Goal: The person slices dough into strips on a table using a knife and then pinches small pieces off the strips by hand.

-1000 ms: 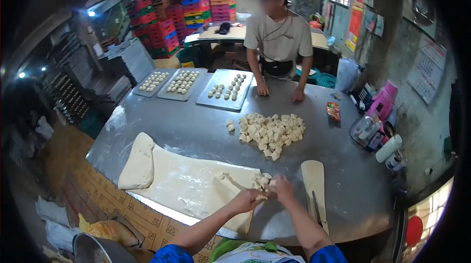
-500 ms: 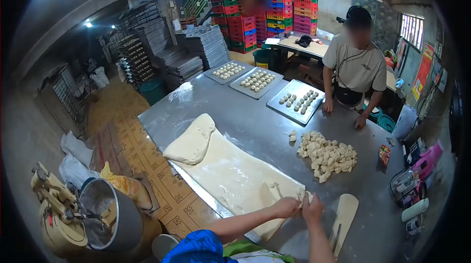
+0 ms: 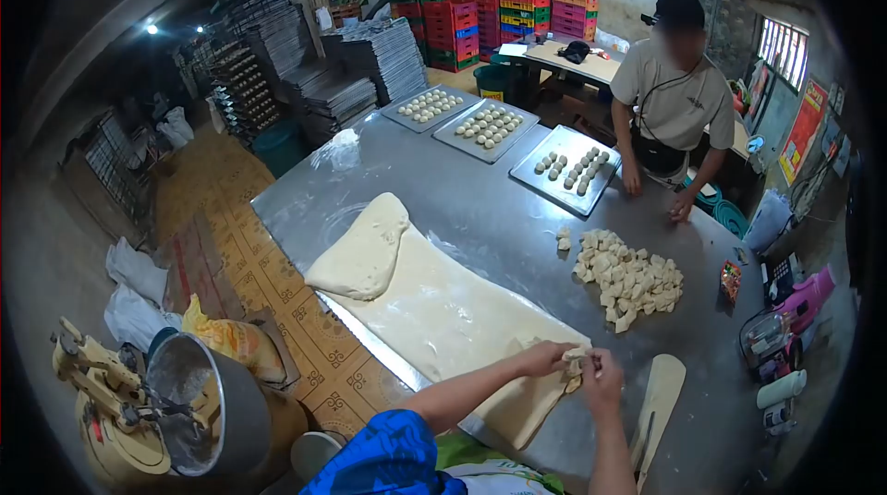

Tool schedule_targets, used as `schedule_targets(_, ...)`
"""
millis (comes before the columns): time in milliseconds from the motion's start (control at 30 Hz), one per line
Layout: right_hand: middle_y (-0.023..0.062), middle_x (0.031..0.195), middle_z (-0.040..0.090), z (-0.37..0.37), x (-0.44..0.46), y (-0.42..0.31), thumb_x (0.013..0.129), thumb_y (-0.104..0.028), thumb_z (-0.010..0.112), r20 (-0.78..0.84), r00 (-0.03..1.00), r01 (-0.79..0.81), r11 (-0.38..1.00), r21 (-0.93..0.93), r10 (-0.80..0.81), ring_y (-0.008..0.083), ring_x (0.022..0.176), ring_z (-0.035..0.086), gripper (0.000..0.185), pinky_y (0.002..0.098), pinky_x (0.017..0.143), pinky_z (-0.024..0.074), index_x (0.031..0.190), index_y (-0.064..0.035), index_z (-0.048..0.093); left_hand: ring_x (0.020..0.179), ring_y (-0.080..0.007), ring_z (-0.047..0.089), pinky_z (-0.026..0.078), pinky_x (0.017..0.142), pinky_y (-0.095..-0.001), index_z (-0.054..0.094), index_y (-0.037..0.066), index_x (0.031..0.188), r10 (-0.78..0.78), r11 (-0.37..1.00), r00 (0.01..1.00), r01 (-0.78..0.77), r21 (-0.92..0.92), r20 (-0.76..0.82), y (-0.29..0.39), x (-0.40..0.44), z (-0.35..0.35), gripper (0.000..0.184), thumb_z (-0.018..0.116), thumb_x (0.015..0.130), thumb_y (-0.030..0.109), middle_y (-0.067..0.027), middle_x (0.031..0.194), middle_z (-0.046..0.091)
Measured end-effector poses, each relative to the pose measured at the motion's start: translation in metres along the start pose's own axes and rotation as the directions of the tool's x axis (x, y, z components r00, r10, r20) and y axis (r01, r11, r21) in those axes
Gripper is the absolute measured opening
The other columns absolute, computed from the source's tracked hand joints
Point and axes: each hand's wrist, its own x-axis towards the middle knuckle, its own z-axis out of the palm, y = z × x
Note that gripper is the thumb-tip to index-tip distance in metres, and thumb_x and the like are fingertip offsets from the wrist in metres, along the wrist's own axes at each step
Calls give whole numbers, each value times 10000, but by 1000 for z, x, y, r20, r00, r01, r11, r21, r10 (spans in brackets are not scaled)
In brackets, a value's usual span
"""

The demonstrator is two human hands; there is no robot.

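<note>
A wide, flattened sheet of dough [image 3: 453, 310] lies across the metal table, its far left end folded over in a thick flap [image 3: 365, 250]. At the sheet's near right edge, my left hand [image 3: 552, 359] is closed on a bunched bit of dough [image 3: 575, 364]. My right hand [image 3: 604, 377] pinches the same bunched part from the right, close beside the left. A long pale wooden paddle [image 3: 658, 407] lies to the right of my right hand, with what looks like a thin blade on it. Beyond my hands sits a heap of cut dough pieces [image 3: 628, 278].
Trays [image 3: 517, 183] of dough balls stand along the table's far side. A person [image 3: 674, 89] stands across the table, hands at its edge. A scale [image 3: 111, 412] and metal pot [image 3: 231, 403] are at lower left. A pink fan [image 3: 806, 306] sits at right.
The view has shifted slightly. Both my hands stay together at the dough's edge, and the bunched dough between them shows more. The person opposite has moved their hands a little.
</note>
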Motion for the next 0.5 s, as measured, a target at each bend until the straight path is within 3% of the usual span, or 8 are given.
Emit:
schedule_targets(67, 98, 892, 627, -9, -4, -14, 759, -109, 740, -41, 992, 111, 982, -151, -118, 231, 687, 570, 308, 339, 644, 480, 1022, -31, 601, 805, -311, 628, 499, 763, -394, 597, 41, 1262, 58, 997, 998, -59, 42, 21, 6, 5, 6, 431, 608, 831, 69, -146, 923, 689)
schedule_targets(133, 99, 912, 632, -6, -15, -21, 766, -114, 733, -58, 973, 197, 938, -285, -222, 230, 687, 559, 285, 341, 641, 478, 1007, -30, 605, 722, -295, 605, 493, 733, -390, 655, 54, 1097, 339, 940, 919, -337, 47, -203, 72, -13, -4, 265, 615, 841, 109, -116, 829, 679)
schedule_targets(167, 99, 912, 632, -3, -20, -20, 766, -114, 733, -43, 974, 201, 939, -280, -222, 230, 687, 559, 285, 341, 641, 478, 1007, -30, 605, 722, -295, 605, 493, 733, -390, 655, 54, 1097, 327, 945, 921, -325, 45, -213, 78, -19, 0, 265, 615, 841, 109, -116, 829, 679)
schedule_targets(300, 104, 945, 636, 5, -30, -8, 787, -130, 716, -257, 951, 126, 973, -192, -174, 248, 687, 549, 207, 357, 636, 472, 926, -19, 609, 685, -299, 584, 474, 682, -399, 655, 32, 973, 88, 937, 977, -147, -316, -195, 98, -20, 17, 180, 619, 820, 119, -140, 792, 656)
schedule_targets(333, 104, 945, 636, 3, -30, 2, 787, -130, 716, -257, 949, 134, 973, -190, -181, 248, 687, 549, 207, 357, 636, 472, 926, -19, 609, 685, -299, 584, 474, 682, -399, 655, 32, 973, 90, 939, 976, -150, -309, -200, 100, -21, 21, 180, 619, 820, 119, -140, 792, 656)
schedule_targets(400, 107, 938, 637, -4, -29, 40, 781, -137, 721, -122, 991, 14, 938, -347, -60, 259, 711, 560, 217, 357, 652, 473, 928, -19, 614, 735, -290, 593, 475, 707, -385, 651, 43, 1029, 47, 998, 999, -47, 28, 5, 96, -34, 34, 229, 614, 814, 111, -132, 855, 666)
schedule_targets(467, 111, 931, 637, -22, -27, 75, 776, -144, 725, -33, 995, -93, 849, -521, 89, 269, 735, 572, 227, 357, 668, 474, 931, -19, 618, 784, -282, 601, 477, 731, -371, 648, 53, 1086, -48, 930, 979, -29, 367, 199, 95, -32, 47, 284, 608, 809, 103, -124, 918, 677)
schedule_targets(500, 111, 931, 637, -28, -28, 86, 776, -144, 725, -40, 995, -99, 849, -519, 92, 269, 735, 572, 227, 357, 668, 474, 931, -19, 618, 784, -282, 601, 477, 731, -371, 648, 53, 1086, -45, 929, 978, -35, 368, 205, 97, -29, 49, 284, 608, 809, 103, -124, 918, 677)
